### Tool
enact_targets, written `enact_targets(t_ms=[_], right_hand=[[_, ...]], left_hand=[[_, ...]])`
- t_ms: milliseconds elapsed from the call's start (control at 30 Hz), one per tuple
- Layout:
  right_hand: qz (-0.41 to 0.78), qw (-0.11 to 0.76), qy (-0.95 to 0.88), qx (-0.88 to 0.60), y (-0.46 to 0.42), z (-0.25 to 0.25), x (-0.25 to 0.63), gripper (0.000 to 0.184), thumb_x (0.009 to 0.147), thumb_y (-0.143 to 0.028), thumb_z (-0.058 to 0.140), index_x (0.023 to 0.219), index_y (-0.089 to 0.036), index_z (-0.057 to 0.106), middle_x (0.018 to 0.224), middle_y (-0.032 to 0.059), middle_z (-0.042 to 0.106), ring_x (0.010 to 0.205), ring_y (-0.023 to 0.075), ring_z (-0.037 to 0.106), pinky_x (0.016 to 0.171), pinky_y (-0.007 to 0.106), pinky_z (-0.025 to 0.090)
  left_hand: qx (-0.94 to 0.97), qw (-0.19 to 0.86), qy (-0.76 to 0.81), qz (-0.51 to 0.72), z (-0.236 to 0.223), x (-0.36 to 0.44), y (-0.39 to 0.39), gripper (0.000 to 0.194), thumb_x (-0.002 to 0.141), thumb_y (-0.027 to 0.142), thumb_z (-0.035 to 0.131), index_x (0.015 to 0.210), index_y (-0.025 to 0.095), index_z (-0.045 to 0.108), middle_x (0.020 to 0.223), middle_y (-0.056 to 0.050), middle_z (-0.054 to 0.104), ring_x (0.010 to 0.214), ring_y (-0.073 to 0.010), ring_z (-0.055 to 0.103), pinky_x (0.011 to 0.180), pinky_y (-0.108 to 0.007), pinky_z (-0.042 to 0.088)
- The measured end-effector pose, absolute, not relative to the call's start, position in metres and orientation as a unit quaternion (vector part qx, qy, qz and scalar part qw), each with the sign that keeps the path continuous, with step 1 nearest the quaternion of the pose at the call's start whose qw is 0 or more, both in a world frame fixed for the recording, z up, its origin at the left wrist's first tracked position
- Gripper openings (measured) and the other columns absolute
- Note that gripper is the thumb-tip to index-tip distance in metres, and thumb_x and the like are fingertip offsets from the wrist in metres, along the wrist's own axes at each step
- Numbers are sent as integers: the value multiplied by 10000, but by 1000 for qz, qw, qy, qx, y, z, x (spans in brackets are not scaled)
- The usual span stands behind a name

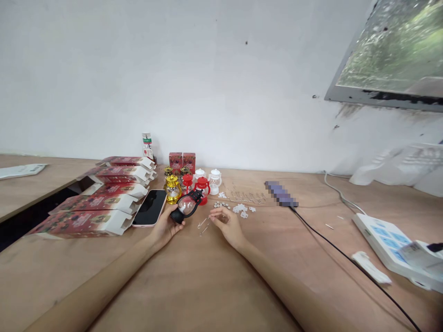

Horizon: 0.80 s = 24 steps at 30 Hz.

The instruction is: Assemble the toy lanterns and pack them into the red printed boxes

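My left hand [165, 229] is closed around the base of a small black lantern [188, 205] with a clear globe, tilted with its top toward the upper right. Just right of it, the fingers of my right hand [225, 223] pinch a thin wire handle [203, 225], whose ends point toward the lantern; the wire is apart from it. Behind the black lantern stand other small lanterns: a gold lantern [172, 189], a red lantern [203, 188] and a white lantern [215, 180], among several. Loose wire handles [247, 197], coin cells [221, 204] and white plastic pieces [239, 208] lie beyond my right hand.
Flattened red boxes [93, 203] lie at left beside a phone [150, 208]. Upright red boxes [182, 161] and a bottle [147, 146] stand near the wall. At right are a blurred-out device [281, 193] with a black cable [332, 244] and a white power strip [391, 244].
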State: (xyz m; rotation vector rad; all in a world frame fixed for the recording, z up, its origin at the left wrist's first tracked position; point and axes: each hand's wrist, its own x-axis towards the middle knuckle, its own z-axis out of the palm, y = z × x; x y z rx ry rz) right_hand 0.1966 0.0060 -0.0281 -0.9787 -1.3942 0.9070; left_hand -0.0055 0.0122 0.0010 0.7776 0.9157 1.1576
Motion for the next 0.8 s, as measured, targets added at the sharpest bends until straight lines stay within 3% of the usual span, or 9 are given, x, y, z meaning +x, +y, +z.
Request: enact_targets(t_ms=[167,467,800], right_hand=[[326,531,-647,-439,0,-25,195,116,723,-279,577,784,-218,655,750,21,682,695,170,616,665,311,475],[237,451,-705,-493,2,-31,196,182,715,-138,552,730,-244,699,689,27,669,740,204,587,672,329,444],[242,435,-717,-488,3,-30,196,210,746,-78,535,786,-219,685,787,21,696,759,166,622,698,285,477]], left_hand=[[345,672,404,516,2,-5,11,181,792,305,587,901,170,535,711,-10,575,503,-96,559,415,-170,487],[347,671,409,512,2,-6,11,179,795,304,588,904,173,534,726,-13,579,510,-97,556,427,-176,497],[320,686,393,523,0,-6,13,187,792,271,593,940,176,530,723,-8,583,494,-95,554,412,-171,491]])
